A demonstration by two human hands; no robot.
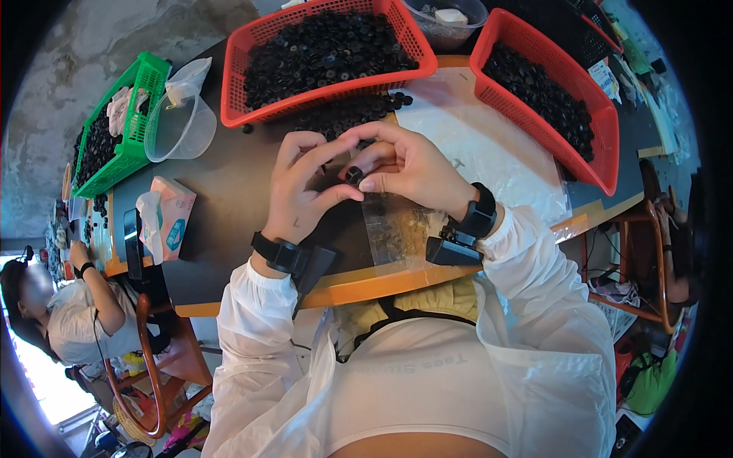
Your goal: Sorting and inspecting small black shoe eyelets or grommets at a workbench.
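My two hands meet over the table's middle. A small black round part [353, 175] sits pinched between the thumb and fingers of my right hand [420, 169]. Beside it, my left hand [298, 183] curves with thumb and fingers apart. Its thumb tip lies just below the part, and its forefinger reaches across to my right fingertips. Whether anything is tucked behind those fingertips is hidden. Loose black round parts [343, 114] lie just beyond my hands. Under my right wrist is a clear plastic bag [397, 237], its contents hard to make out.
Red baskets [328, 95] [603, 164] full of black parts stand at the back and right. To the left are a green basket [134, 149], a clear tub [191, 126] and a tissue box [177, 217]. Plastic sheeting [466, 130] covers the right side. A person [76, 313] sits far left.
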